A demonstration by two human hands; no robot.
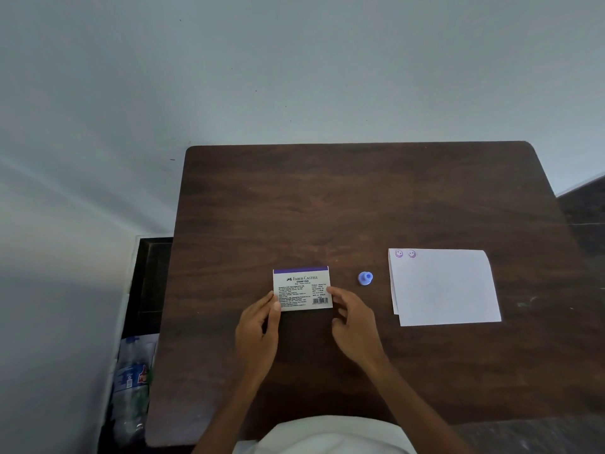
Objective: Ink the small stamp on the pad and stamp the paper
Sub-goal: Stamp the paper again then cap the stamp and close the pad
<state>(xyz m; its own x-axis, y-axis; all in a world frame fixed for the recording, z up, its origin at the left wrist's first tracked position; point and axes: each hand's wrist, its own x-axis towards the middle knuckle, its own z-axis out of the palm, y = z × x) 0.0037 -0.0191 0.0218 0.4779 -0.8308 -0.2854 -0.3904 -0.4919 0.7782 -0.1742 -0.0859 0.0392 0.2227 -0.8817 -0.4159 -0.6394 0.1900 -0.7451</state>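
I am looking down at a dark wooden desk [327, 204] with both my hands on the stamp pad box [302, 288], which lies flat near the middle of the desk, its printed white face up and a purple band along its far edge. My left hand [258, 326] grips the box at its near left corner, the thumb lying on top of that corner and the other fingers curled in beside the left edge, so those fingers are closed on the box. My right hand [352, 319] comes in from the other side; its thumb tip touches the right edge of the box about halfway along, while the remaining fingers are bent loosely just beside the near right corner, and I cannot tell whether they press on it. The box is shut. The small stamp [365, 278], a pale blue round piece, stands on the desk just right of the box, apart from both my hands. Farther right lies the paper [445, 290], a white folded sheet, flat on the desk, with two purple smiley marks [405, 254] side by side in its far left corner. Left of the desk, down on the floor, stand some plastic bottles [132, 385].
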